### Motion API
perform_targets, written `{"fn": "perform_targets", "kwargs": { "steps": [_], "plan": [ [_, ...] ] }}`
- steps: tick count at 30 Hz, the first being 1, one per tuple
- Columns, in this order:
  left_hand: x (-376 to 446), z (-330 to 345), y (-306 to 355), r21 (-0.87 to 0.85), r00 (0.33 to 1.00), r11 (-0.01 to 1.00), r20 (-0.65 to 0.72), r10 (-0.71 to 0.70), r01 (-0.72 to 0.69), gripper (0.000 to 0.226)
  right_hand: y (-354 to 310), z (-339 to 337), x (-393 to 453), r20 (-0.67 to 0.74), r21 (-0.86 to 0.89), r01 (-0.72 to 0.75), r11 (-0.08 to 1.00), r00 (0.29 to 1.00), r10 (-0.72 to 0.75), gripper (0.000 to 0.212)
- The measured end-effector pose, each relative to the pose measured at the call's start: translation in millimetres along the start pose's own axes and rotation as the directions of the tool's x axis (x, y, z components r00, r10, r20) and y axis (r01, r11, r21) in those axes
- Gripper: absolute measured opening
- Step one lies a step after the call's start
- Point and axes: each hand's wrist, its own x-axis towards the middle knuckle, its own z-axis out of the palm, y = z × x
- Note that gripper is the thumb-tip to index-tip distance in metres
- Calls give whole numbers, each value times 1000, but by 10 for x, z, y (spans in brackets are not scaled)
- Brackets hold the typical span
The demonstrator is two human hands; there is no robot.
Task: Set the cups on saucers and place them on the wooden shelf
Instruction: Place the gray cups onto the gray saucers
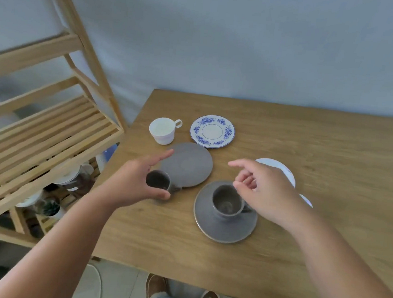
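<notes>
On the wooden table (311,145), a grey cup (227,201) stands on a grey saucer (216,230) near the front. My right hand (265,191) hovers just right of that cup with loosely curled fingers, holding nothing. My left hand (137,184) wraps around a small dark grey cup (158,180) at the near edge of a second, bare grey saucer (187,163). Farther back stand a white cup (162,130) and a blue-flowered saucer (212,131). A white saucer (282,171) is partly hidden behind my right hand. The wooden shelf (48,134) stands to the left.
The shelf's slatted upper level is bare; its lower level (67,184) holds dishes and glassware. The table's left edge runs close to the shelf. A white wall rises behind. My shoes (158,287) show on the tiled floor below the table's front edge.
</notes>
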Motion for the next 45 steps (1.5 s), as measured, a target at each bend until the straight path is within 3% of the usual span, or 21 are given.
{"fn": "perform_targets", "kwargs": {
  "steps": [2,5,9,13,17,22,31,45],
  "plan": [
    [-67,-62,-151,113,999,993,38,-27,23,106,-207,209,53,17,-6,112,994,994,-112,38],
    [-97,28,-296,103,996,993,61,-69,62,114,-436,552,134,154,-91,210,973,969,-194,45],
    [-36,181,-426,-35,994,993,15,-111,112,115,-524,918,345,226,-153,105,983,972,-69,53],
    [34,190,-562,-122,996,989,11,-87,88,103,-531,1182,476,280,-288,107,952,960,-24,39],
    [95,74,-632,-133,997,989,57,-55,63,91,-495,1284,575,209,-315,60,947,978,8,23],
    [312,-152,-679,-267,989,963,146,-5,44,87,-543,1110,763,113,-164,-37,986,992,56,17],
    [930,-215,-624,-441,966,896,250,61,58,71,-309,718,1250,123,-26,-181,983,975,183,18],
    [1327,46,-707,-528,946,849,261,192,-27,80,5,747,1366,10,42,-293,955,956,293,13]
  ]
}}
